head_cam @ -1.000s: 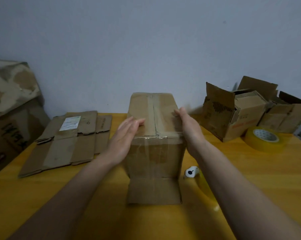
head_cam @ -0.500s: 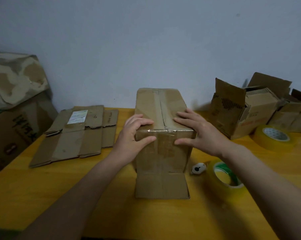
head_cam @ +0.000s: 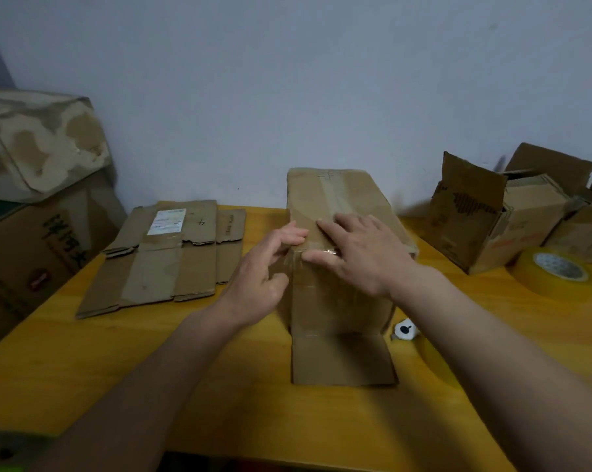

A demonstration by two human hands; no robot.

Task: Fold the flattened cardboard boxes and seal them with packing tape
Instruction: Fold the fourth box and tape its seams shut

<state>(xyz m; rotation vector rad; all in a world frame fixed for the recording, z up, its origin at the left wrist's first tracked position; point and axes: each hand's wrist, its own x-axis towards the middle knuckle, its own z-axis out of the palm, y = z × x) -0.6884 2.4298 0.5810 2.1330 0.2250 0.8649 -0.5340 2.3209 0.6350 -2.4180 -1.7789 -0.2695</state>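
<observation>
At the far left, beyond the table's edge, a large worn carton (head_cam: 32, 144) sits on top of a printed brown carton (head_cam: 32, 260), both close against the yellow wooden table (head_cam: 83, 369). On the table's left part lies a stack of flattened cardboard boxes (head_cam: 165, 257), flat, with a white label near its far end, reaching close to the back edge; bare wood lies in front of it toward the near edge. The left hand (head_cam: 257, 277) reaches in from the lower left, forearm low over the table, its fingertips on the top near-left edge of the upright box (head_cam: 342, 301) and its thumb against the left face, fingers loosely bent rather than clenched. The box stands mid-table, its top seam covered by clear tape that folds over the near edge, and one bottom flap (head_cam: 343, 359) lies spread flat on the wood toward the viewer. The right hand (head_cam: 366, 253) lies palm down on the box top, fingers straight and spread, pressing the tape at the near edge. Just right of the box's base is a small white cutter (head_cam: 404, 331), touching a tape roll (head_cam: 430, 356) mostly hidden under the right forearm. Farther right sits a second yellow tape roll (head_cam: 556, 270), and behind it a group of opened boxes (head_cam: 492, 212) near the wall.
</observation>
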